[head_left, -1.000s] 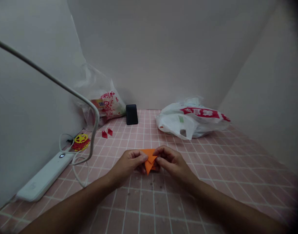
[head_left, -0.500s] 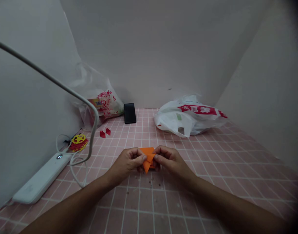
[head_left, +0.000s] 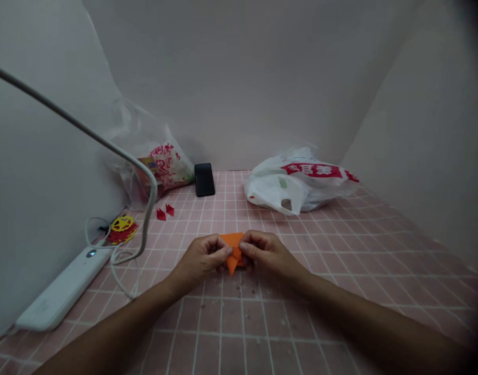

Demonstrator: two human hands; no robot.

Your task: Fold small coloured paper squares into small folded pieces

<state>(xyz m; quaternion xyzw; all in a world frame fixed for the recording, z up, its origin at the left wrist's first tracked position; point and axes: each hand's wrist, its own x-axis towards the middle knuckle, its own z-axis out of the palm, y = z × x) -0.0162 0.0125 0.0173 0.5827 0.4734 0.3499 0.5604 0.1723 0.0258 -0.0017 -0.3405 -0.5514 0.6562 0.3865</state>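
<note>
A folded piece of orange paper (head_left: 233, 240) is held between my two hands, just above the pink tiled tabletop. My left hand (head_left: 208, 253) pinches its left side, thumb on top. On the right side, my right hand (head_left: 261, 248) grips the paper with thumb and forefinger close to the left thumb. One pointed orange flap hangs down toward me between the hands. The fingers hide the paper's side edges and underside.
Two small red folded paper pieces (head_left: 161, 214) lie to the left, near yellow and red cut-out discs (head_left: 122, 224). A white power strip (head_left: 63, 291) with a looping cable (head_left: 147, 224) runs along the left wall. Behind are a black phone (head_left: 204, 179), a clear bag (head_left: 141, 172) and a white bag (head_left: 274, 190).
My right thumb and fingers have moved left over the paper, covering the flap's right corner that stuck out before. The whole view has shifted slightly.
</note>
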